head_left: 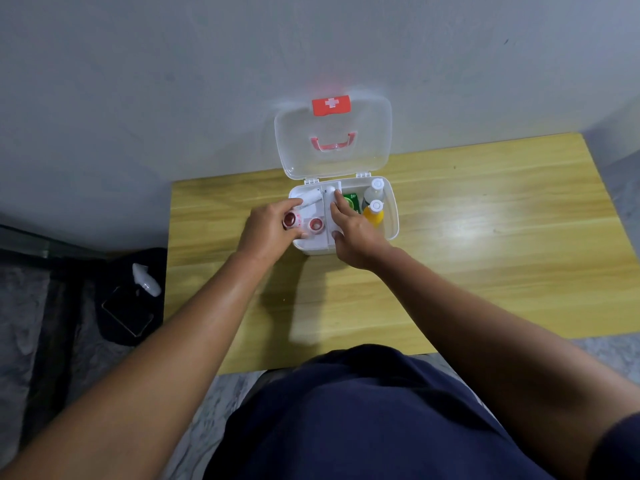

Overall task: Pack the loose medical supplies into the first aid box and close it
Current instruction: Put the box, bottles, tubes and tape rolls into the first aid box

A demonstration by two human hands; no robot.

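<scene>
**Item 1.** First aid box (313, 248): white base, standing on the wooden table (485, 237) near its far edge, close to the wall. The clear lid (375, 140) is raised and leans back against the wall. It carries a red latch (331, 105) with a white cross at the top and a red handle (333, 143) lower down.

**Item 2.** Left compartment. A white tube (311, 197) lies at the back. A second tape roll (316, 225) with a red core lies nearer the front.

**Item 3.** Right compartment. A green packet (350, 201) sits just beside the divider (325, 216). A clear bottle (375, 189) with a white cap is at the back. An orange bottle (374, 213), also white-capped, is just in front of it.

**Item 4.** Your left hand (268, 230): thumb and fingers are curled round a tape roll (291, 220) with a red core, held at the left rim of the box over the left compartment.

**Item 5.** Your right hand (355, 237): the fingers are stretched out and clasp nothing. They reach into the box along the divider, beside the green packet, with the thumb near the front wall.

**Item 6.** Off the table, to your left: a dark bag (114, 271), with a phone (126, 317) and a small white object (147, 280) lying on it.
</scene>
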